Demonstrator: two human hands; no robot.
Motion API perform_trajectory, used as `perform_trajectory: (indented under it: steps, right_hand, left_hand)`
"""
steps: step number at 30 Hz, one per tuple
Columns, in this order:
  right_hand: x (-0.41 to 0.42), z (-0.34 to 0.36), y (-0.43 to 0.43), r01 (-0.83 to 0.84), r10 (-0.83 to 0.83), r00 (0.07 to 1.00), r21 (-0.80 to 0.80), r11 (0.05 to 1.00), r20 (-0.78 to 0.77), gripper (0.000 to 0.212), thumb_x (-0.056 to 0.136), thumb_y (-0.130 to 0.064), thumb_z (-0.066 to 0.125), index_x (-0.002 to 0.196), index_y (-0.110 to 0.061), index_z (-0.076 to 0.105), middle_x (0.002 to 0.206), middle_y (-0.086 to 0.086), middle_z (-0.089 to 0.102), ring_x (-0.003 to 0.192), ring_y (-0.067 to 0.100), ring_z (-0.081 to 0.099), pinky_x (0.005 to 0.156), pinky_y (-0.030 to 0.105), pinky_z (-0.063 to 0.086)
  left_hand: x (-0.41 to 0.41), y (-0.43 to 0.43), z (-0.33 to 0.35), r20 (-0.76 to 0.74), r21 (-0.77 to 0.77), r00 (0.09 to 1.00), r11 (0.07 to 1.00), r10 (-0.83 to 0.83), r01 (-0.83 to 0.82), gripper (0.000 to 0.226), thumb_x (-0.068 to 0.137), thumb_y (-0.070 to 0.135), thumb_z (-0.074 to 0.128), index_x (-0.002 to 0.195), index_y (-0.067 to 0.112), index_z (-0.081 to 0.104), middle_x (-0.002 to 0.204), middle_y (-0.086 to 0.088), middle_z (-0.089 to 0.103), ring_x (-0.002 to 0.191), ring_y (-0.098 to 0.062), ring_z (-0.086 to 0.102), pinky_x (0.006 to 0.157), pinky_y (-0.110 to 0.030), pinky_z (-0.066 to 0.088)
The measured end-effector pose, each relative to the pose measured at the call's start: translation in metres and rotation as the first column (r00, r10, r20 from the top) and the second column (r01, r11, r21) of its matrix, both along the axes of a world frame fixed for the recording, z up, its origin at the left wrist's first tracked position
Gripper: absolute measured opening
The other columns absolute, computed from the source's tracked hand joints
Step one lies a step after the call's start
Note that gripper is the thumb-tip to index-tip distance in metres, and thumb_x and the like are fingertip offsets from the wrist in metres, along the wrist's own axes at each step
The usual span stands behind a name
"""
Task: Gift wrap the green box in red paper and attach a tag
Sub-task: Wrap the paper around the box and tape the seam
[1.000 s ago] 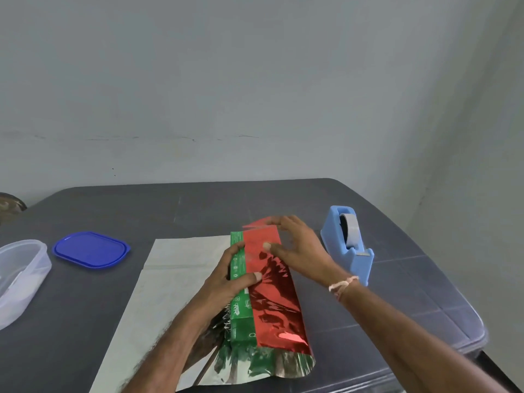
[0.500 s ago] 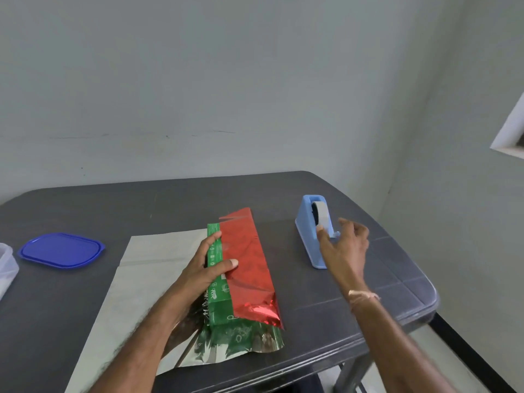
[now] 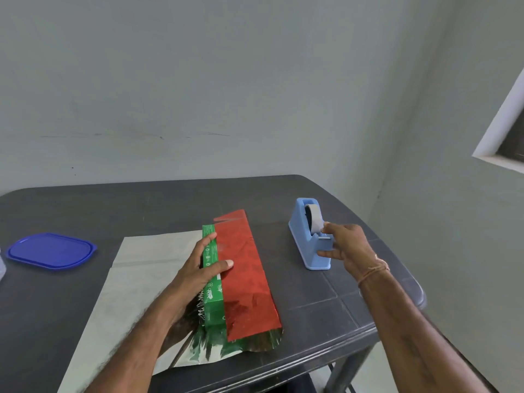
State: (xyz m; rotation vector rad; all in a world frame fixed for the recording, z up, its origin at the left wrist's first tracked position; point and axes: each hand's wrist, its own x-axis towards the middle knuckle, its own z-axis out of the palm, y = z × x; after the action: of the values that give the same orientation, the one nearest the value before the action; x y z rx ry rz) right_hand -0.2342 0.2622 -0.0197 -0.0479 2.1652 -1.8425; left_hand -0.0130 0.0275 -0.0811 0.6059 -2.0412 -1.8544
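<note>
Bench (image 3: 113, 211) in dark grey, set against a pale wall. Near its front edge, green box (image 3: 211, 279) lying long and narrow on a spread sheet, far end pointing at the wall. Red paper (image 3: 243, 279) brought up from the right and laid over most of the top, with a green strip left bare along the left side. White underside (image 3: 136, 279) of the same sheet flat on the bench to the left of the box. Shiny near end sticking out past the box toward the bench edge, mirroring green and red.

Left hand (image 3: 195, 273) laid against the box from the left, fingers straight. Forefinger stretched along the green strip, thumb spread across to the rim of the red paper and pressing there. Nothing gripped.

Right hand (image 3: 347, 245) well off to the right at a light blue tape dispenser (image 3: 306, 242). Forefinger tip touching the tape (image 3: 314, 219) just above the cutter, thumb held apart lower down beside the dispenser's flank, other fingers loosely bent. Nothing held. Thin thread band (image 3: 374, 269) round the right wrist.

Dispenser standing on the bench, apart from the box, cutter end toward the front edge. Blue lid (image 3: 51, 251) lying flat far to the left, well apart from the sheet. White window frame (image 3: 504, 131) at the right edge of view.
</note>
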Motion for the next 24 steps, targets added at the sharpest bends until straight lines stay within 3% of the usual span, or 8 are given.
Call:
perform_trajectory:
  steps: [7, 12, 17, 21, 24]
  right_hand:
    - [0.014, -0.015, -0.001, 0.083, -0.084, 0.996, -0.077, 0.994, -0.008, 0.013, 0.092, -0.012, 0.069, 0.094, 0.001, 0.064, 0.105, 0.008, 0.058, 0.091, 0.028, 0.067, 0.073, 0.046, 0.065]
    - [0.021, -0.020, -0.001, 0.092, -0.098, 0.995, -0.150, 0.984, -0.035, 0.007, 0.092, -0.006, 0.067, 0.089, -0.001, 0.063, 0.099, 0.007, 0.058, 0.090, 0.026, 0.065, 0.080, 0.049, 0.063]
    - [0.026, -0.035, 0.003, 0.080, -0.100, 0.993, -0.260, 0.962, -0.063, 0.007, 0.092, -0.004, 0.066, 0.086, -0.001, 0.065, 0.106, 0.008, 0.064, 0.104, 0.032, 0.067, 0.088, 0.051, 0.061]
    - [0.028, -0.048, 0.006, 0.046, -0.077, 0.992, -0.287, 0.957, -0.097, 0.012, 0.095, -0.010, 0.067, 0.086, -0.002, 0.066, 0.109, 0.009, 0.069, 0.105, 0.030, 0.070, 0.091, 0.050, 0.060]
    - [0.030, -0.062, 0.007, 0.040, -0.073, 0.992, -0.298, 0.954, -0.102, 0.023, 0.096, -0.014, 0.068, 0.088, 0.008, 0.067, 0.106, 0.015, 0.073, 0.099, 0.027, 0.071, 0.096, 0.053, 0.058]
  left_hand:
    - [0.000, 0.004, 0.003, 0.006, 0.014, 1.000, 1.000, 0.015, -0.015, 0.072, 0.089, 0.033, 0.076, 0.146, 0.051, 0.037, 0.125, 0.016, 0.057, 0.085, 0.010, 0.066, 0.069, -0.014, 0.048]
    - [0.000, 0.005, 0.005, 0.007, 0.008, 1.000, 1.000, 0.021, -0.021, 0.071, 0.089, 0.034, 0.075, 0.147, 0.050, 0.037, 0.131, 0.012, 0.053, 0.093, 0.006, 0.061, 0.071, -0.016, 0.046]
    - [-0.001, 0.006, 0.006, 0.020, -0.005, 0.999, 1.000, 0.027, -0.027, 0.074, 0.090, 0.033, 0.075, 0.150, 0.048, 0.035, 0.135, 0.009, 0.050, 0.093, 0.006, 0.059, 0.069, -0.015, 0.045]
    - [0.000, 0.006, 0.006, 0.025, -0.010, 0.999, 1.000, 0.028, -0.028, 0.073, 0.089, 0.033, 0.075, 0.149, 0.050, 0.035, 0.135, 0.009, 0.050, 0.096, 0.005, 0.059, 0.071, -0.017, 0.046]
    - [-0.001, 0.006, 0.005, 0.027, -0.016, 0.999, 0.999, 0.031, -0.030, 0.072, 0.089, 0.032, 0.075, 0.148, 0.050, 0.037, 0.131, 0.014, 0.050, 0.095, 0.008, 0.057, 0.073, -0.015, 0.044]
